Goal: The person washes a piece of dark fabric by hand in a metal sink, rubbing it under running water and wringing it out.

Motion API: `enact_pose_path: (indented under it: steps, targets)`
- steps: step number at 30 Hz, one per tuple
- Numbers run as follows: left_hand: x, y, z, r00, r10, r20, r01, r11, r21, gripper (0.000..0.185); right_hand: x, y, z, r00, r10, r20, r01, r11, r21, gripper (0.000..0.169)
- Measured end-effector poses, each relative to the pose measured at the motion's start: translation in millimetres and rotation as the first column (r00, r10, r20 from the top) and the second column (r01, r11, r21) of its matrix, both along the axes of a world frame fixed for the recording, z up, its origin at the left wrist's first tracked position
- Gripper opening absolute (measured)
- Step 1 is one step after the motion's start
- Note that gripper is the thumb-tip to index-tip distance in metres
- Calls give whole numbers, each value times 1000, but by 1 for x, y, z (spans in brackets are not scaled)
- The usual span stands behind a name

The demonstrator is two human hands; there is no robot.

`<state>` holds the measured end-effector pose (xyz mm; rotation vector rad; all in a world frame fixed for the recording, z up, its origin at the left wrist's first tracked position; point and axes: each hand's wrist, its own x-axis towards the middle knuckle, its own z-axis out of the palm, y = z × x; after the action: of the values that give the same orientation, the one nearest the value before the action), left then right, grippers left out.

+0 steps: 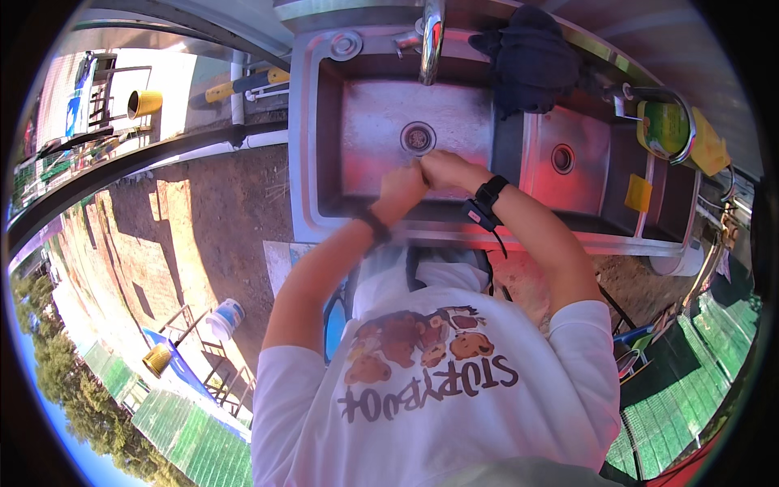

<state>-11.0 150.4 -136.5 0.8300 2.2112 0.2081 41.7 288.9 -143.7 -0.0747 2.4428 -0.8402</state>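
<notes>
My left hand (403, 182) and my right hand (447, 168) meet over the front part of the larger basin (371, 115) of a stainless steel sink. Both have curled fingers and touch each other near the knuckles. Whether anything is held between them is hidden. Just beyond the hands lies the round drain strainer (418, 139). A chrome gooseneck faucet (432, 42) arches over the back of this basin; no stream of water shows under it. Dark bands are on both wrists, and a small black device (479, 213) with a cable hangs by the right one.
A bunched dark cloth (535, 61) drapes over the back rim and divider. To the right are a smaller basin (572, 182), a yellow cloth or sponge (638, 193) on a ledge, a second curved tap (689, 122) and a green-and-yellow container (663, 131). A white bucket (225, 319) stands outside left.
</notes>
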Motion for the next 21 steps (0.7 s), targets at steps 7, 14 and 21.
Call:
enact_pose_path:
  steps: [7,14,21]
  targets:
    - [-32,-20,21,971,133,199,-200,907,371,25,18,-16,22,756,-555,-349,396,811,-432,61]
    - [-46,-32,80,77,214,974,-474,867,-153,10,54,-4,64,650,-105,-753,85,994,-65,69]
    - [-25,-28,103,-9,102,995,-227,969,-102,23,32,1,102,555,181,-812,-234,971,57,53]
